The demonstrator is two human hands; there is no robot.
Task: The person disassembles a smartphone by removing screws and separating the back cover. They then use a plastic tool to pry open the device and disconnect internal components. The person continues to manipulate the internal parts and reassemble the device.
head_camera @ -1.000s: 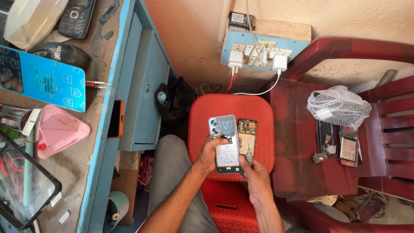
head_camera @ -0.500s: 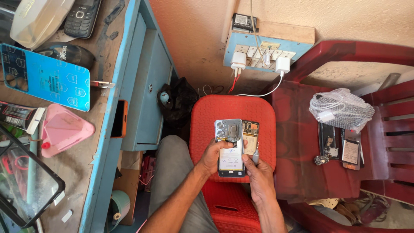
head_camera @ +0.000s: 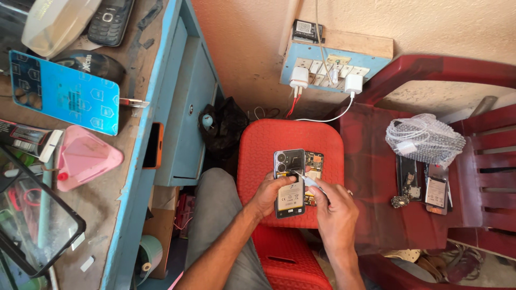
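My left hand (head_camera: 267,194) grips an opened smartphone (head_camera: 289,182), back cover off, battery and camera module showing, held over a red plastic stool (head_camera: 258,145). My right hand (head_camera: 334,210) pinches a thin pale tool (head_camera: 307,180) whose tip touches the phone's upper right part. A second opened phone body with bare circuit board (head_camera: 314,164) lies on the stool just right of the held phone, partly hidden by my fingers.
A red plastic chair (head_camera: 371,172) at right carries a bubble-wrap bag of cables (head_camera: 424,139) and phone parts (head_camera: 436,189). A socket board with chargers (head_camera: 328,70) hangs on the wall. The blue workbench (head_camera: 161,96) at left holds a blue card, a pink case and a keypad phone.
The view has shifted slightly. My right hand has moved up from the phone's lower edge and now presses the thin tool against its upper right part. My left hand keeps its grip.
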